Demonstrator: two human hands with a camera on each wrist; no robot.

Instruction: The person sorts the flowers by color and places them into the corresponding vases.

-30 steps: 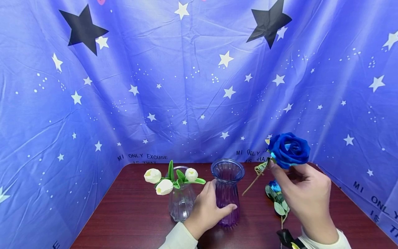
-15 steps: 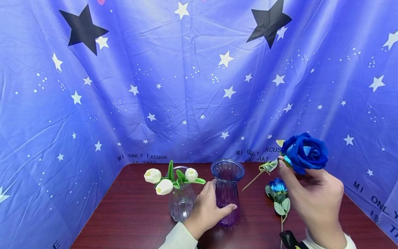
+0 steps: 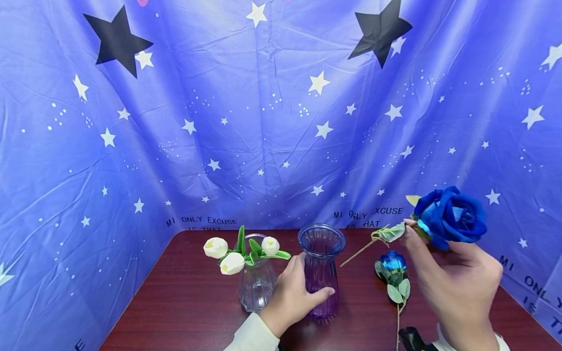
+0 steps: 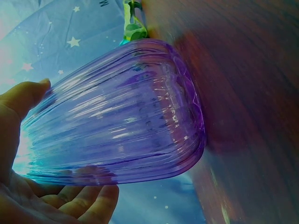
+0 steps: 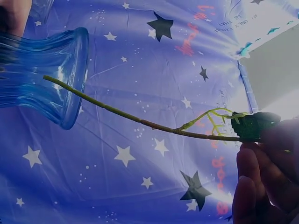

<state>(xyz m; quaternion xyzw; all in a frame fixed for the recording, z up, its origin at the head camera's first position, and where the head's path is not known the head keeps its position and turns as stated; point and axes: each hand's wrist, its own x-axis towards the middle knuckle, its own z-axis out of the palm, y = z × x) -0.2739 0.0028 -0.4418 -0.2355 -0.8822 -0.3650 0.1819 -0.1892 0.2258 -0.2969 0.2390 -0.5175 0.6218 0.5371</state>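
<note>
My left hand (image 3: 295, 294) holds the ribbed glass vase (image 3: 322, 278), blue at the rim and purple at the base, which stands upright on the table. In the left wrist view, its thumb and fingers (image 4: 105, 203) lie on opposite sides of the vase (image 4: 126, 121). Pinched in my right hand (image 3: 461, 280) is a blue rose (image 3: 452, 214), gripped just under the bloom. Its stem (image 3: 359, 252) slants down toward the vase, and the tip lies just right of the vase in the head view. In the right wrist view, the stem (image 5: 121, 114) overlaps the vase's mouth (image 5: 77, 79).
Left of the held vase stands a clear glass vase (image 3: 254, 292) with white tulips (image 3: 231, 263). A second blue rose (image 3: 393, 263) lies on the dark red table (image 3: 197, 302), near the right hand. Blue star-patterned cloth (image 3: 263, 122) hangs behind and at the sides.
My right hand has moved to the right with the blue rose, and the stem has tilted flatter. More of the rose on the table shows. My left hand and the vase have stayed put.
</note>
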